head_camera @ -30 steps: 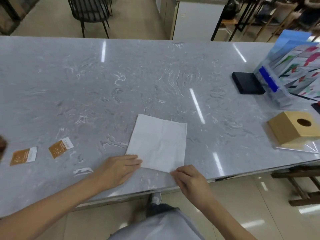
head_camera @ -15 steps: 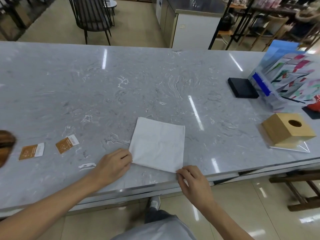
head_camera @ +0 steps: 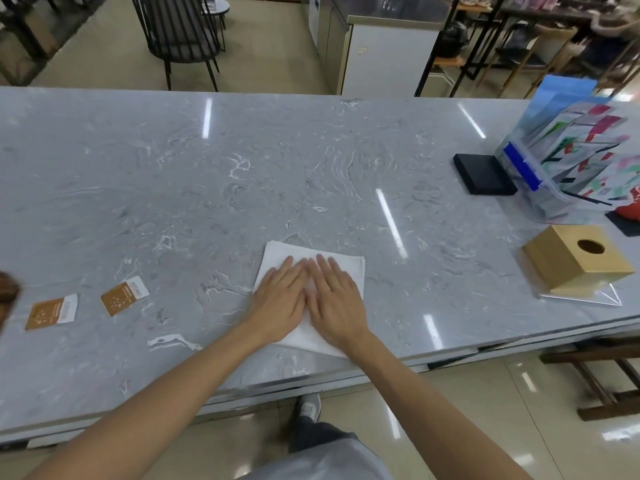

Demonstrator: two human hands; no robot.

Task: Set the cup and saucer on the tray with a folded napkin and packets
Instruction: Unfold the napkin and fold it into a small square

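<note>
A white napkin point(head_camera: 346, 263) lies folded on the grey marble counter near its front edge. My left hand point(head_camera: 280, 299) and my right hand point(head_camera: 337, 299) rest flat on it side by side, fingers stretched out, palms down. Two brown and white packets lie to the left, one packet point(head_camera: 52, 311) nearer the edge of view and the other packet point(head_camera: 124, 298) closer to the napkin. A dark brown wooden edge point(head_camera: 7, 292), perhaps the tray, shows at the far left. No cup or saucer is in view.
A wooden tissue box point(head_camera: 578, 268) on a clear stand sits at the right. Behind it stand a clear holder of leaflets point(head_camera: 571, 161) and a black flat box point(head_camera: 483, 174). A chair point(head_camera: 180, 36) stands beyond the counter.
The napkin has been folded over to a smaller size. Both hands moved from its near corners onto its top and now press it flat.
</note>
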